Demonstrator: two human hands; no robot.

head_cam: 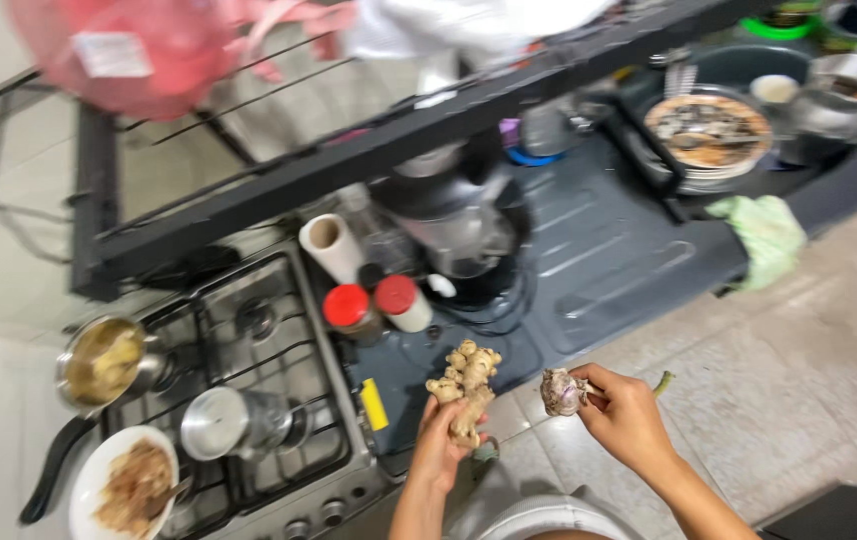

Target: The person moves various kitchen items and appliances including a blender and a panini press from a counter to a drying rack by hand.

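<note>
Holding both items up over the counter edge, the left hand [441,440] is closed around the lower end of a knobbly ginger root [467,388] and the right hand [626,415] pinches a garlic bulb [561,391] between fingertips, which looks like a sorting or inspecting step; whatever follows calls for a free surface. The ginger's long axis stands nearly upright, its lobed end pointing away toward the red-capped jars [377,304] and the stove [249,390] beyond.

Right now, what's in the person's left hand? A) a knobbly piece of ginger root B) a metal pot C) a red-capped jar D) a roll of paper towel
A: the left hand grips a tan, branching ginger root from below, while the right hand holds a garlic bulb; the red-capped jars stand untouched on the counter.
</note>
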